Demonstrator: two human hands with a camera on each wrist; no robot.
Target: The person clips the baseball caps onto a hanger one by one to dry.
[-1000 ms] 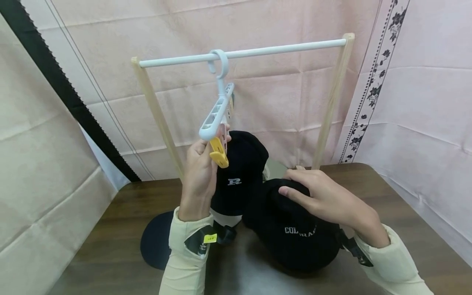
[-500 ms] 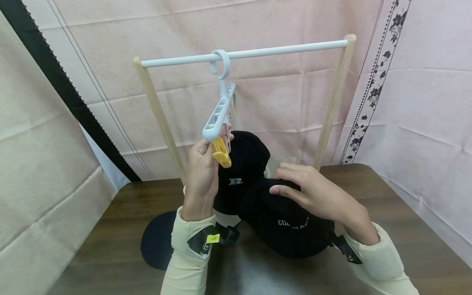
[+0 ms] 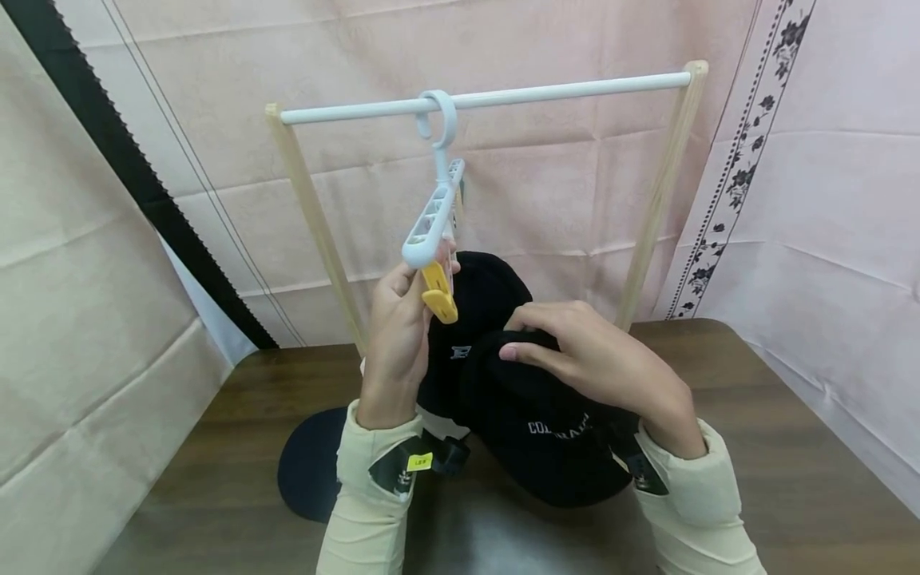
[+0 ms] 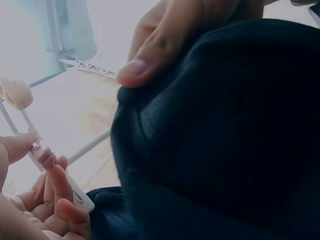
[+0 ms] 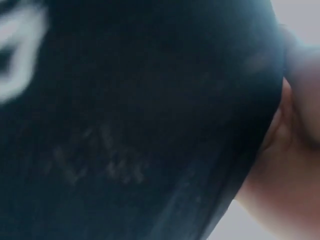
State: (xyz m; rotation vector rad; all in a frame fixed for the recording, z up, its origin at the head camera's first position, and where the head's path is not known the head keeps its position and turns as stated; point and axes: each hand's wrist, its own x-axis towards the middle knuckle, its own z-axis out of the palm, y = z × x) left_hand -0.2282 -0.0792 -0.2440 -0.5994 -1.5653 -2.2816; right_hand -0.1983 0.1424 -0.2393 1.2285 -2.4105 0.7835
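A light-blue clip hanger (image 3: 430, 224) hangs by its hook from the rod, its bar pointing toward me. My left hand (image 3: 394, 347) pinches a pink clip (image 4: 44, 154) under the bar between thumb and finger. In front of it dangles a yellow clip (image 3: 441, 299). My right hand (image 3: 611, 363) grips a black cap (image 3: 539, 447) with white lettering by the top of its crown, thumb on the near side. This cap overlaps another black cap (image 3: 489, 287) with a white letter, standing behind it. In the right wrist view, the dark cloth fills most of the picture.
The white rod (image 3: 568, 91) rests between two wooden posts (image 3: 661, 192) at the back of the brown table (image 3: 216, 479). A dark navy brim (image 3: 309, 467) lies left of my left forearm. Pale cloth hangs behind and at both sides.
My right hand has moved left with the black cap, closer to the hanger, and now covers part of the rear cap's letter. My left hand stays at the clip.
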